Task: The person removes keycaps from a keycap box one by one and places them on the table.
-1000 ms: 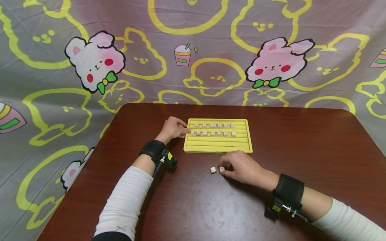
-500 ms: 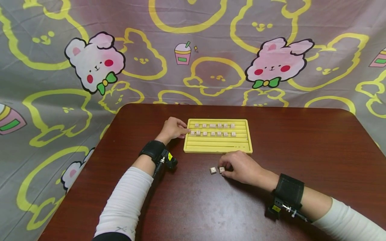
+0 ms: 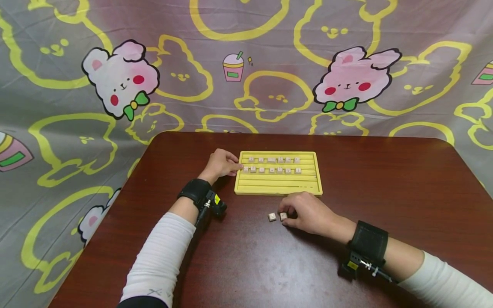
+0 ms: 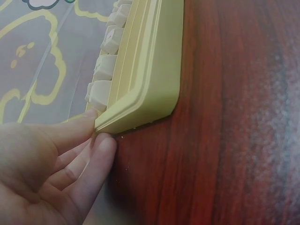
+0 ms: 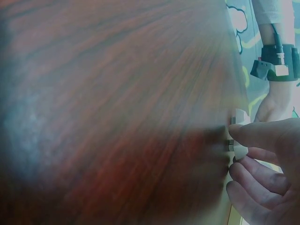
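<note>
A yellow ridged tray (image 3: 277, 190) lies on the table, with two rows of cream keycaps (image 3: 271, 160) bearing small marks too tiny to read. My left hand (image 3: 221, 163) grips the tray's left edge. In the left wrist view, the thumb lies on the rim and a finger presses the side below it. In front of the tray, my right hand (image 3: 310, 214) pinches a loose keycap (image 3: 283, 216) between thumb and finger, down at the tabletop. Just left of it sits another loose keycap (image 3: 271, 217). The right wrist view shows the pinched keycap (image 5: 240, 152) partly hidden by fingers.
The dark reddish-brown wooden table (image 3: 246, 265) has a glossy patch of light in front. A grey curtain (image 3: 269, 102) with yellow outlines and rabbit drawings hangs behind the table and to its left. Both wrists wear black straps (image 3: 367, 244) with small cameras.
</note>
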Available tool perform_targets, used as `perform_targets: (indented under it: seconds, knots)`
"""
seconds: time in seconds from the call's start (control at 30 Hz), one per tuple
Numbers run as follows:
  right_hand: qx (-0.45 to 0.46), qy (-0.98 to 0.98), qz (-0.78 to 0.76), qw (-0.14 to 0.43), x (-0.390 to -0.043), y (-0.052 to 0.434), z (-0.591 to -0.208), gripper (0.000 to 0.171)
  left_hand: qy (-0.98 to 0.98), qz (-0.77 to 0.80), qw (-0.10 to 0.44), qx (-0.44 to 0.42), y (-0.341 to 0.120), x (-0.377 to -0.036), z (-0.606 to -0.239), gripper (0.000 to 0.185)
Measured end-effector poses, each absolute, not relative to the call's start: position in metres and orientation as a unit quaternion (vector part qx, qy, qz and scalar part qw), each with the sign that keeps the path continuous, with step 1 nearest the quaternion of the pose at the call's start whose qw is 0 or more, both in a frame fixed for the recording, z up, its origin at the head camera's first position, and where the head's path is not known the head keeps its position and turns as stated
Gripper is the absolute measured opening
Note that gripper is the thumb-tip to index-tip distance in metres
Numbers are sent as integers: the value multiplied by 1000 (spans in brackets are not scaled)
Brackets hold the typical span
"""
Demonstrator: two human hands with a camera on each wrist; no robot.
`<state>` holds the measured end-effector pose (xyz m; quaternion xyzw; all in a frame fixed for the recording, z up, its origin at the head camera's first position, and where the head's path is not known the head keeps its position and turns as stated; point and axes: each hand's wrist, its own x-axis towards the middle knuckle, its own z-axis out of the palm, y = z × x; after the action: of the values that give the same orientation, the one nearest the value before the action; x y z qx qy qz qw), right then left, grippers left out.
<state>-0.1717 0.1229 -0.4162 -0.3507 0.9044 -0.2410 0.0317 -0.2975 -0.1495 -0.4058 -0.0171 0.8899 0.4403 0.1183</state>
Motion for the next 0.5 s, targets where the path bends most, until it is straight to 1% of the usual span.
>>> perform_targets:
  seconds: [0.5]
  knots:
    - [-345,908,-234,28,-171,122,-416,14,888,443,119,-16,-150,-298,-406,32]
